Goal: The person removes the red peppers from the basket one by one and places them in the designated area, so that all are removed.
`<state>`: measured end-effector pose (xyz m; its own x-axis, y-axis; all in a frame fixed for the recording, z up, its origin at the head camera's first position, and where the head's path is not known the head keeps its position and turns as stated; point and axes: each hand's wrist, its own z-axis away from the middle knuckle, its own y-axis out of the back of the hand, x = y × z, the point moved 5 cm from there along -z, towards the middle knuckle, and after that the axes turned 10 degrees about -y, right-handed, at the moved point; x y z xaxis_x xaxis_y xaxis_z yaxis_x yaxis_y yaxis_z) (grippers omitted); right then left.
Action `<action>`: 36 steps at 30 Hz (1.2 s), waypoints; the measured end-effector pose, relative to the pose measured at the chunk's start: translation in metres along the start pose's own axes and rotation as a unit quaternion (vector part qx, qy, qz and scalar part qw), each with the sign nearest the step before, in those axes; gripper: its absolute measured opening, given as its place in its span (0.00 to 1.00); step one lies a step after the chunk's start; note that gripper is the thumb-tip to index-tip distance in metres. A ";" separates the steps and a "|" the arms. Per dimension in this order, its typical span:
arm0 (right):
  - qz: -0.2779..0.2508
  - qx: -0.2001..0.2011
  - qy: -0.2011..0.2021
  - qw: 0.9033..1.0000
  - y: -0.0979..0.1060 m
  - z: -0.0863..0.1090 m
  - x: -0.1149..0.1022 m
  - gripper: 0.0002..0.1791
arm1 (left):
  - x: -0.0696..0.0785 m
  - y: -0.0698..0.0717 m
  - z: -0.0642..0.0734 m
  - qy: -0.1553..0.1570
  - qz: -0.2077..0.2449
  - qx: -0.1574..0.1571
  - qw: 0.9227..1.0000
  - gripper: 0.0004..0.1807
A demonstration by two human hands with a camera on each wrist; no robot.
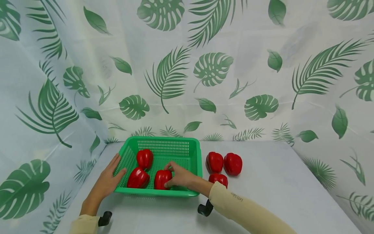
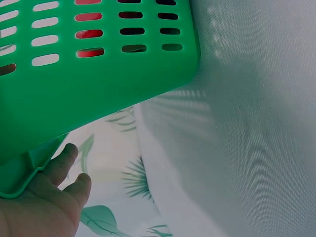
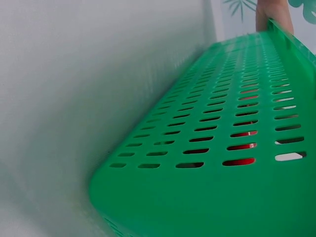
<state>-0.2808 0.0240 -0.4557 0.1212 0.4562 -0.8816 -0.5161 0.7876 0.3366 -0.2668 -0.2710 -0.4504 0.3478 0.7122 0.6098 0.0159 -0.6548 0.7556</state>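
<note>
A green plastic basket [image 1: 163,191] with slotted walls stands on the white table. My left hand [image 1: 106,178] rests on its left rim, fingers extended along the side and thumb over the edge. In the left wrist view, that hand [image 2: 54,202] shows at the basket's corner. Inside the basket, my right hand [image 1: 181,176] grips a red bell pepper [image 1: 161,179] near the front wall, between thumb and fingers. Two other red bell peppers lie to its left, one at the front [image 1: 138,178] and one behind [image 1: 144,158]. The right wrist view shows mostly the basket's outer wall [image 3: 197,197].
Right of the basket, several red bell peppers lie close together on the table [image 1: 268,182], among them one at the back [image 1: 214,162], one at the right [image 1: 233,164] and one partly behind my right forearm [image 1: 218,179]. A leaf-patterned curtain [image 1: 181,126] hangs behind.
</note>
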 end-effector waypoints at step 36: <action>0.008 0.006 0.000 1.000 -0.002 0.005 -0.001 0.28 | 0.003 0.000 0.002 -0.001 -0.005 0.004 1.000 0.40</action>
<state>-0.2762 0.0239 -0.4535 0.1124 0.4688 -0.8761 -0.5077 0.7850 0.3549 -0.2637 -0.2692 -0.4491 0.3491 0.7188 0.6012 0.0264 -0.6488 0.7605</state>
